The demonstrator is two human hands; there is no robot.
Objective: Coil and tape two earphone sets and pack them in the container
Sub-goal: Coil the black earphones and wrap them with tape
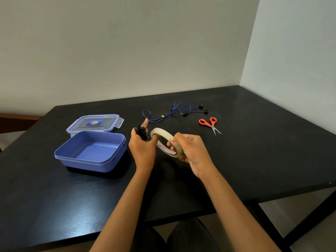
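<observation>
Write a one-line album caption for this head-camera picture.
Left hand holds a coiled black earphone set, right hand grips the tape roll; blue earphones and scissors wait beyond.

A black table (pixel 254 157) stands in a corner. Two plain pale walls (pixel 127 42) meet behind it. Light floor (pixel 320 228) shows below.

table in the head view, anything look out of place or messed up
Nothing spilled or damaged. Only the blue earphones look untidy: loose and tangled at the far side beside the scissors, not yet coiled. The container sits open and empty, lid behind it.
</observation>
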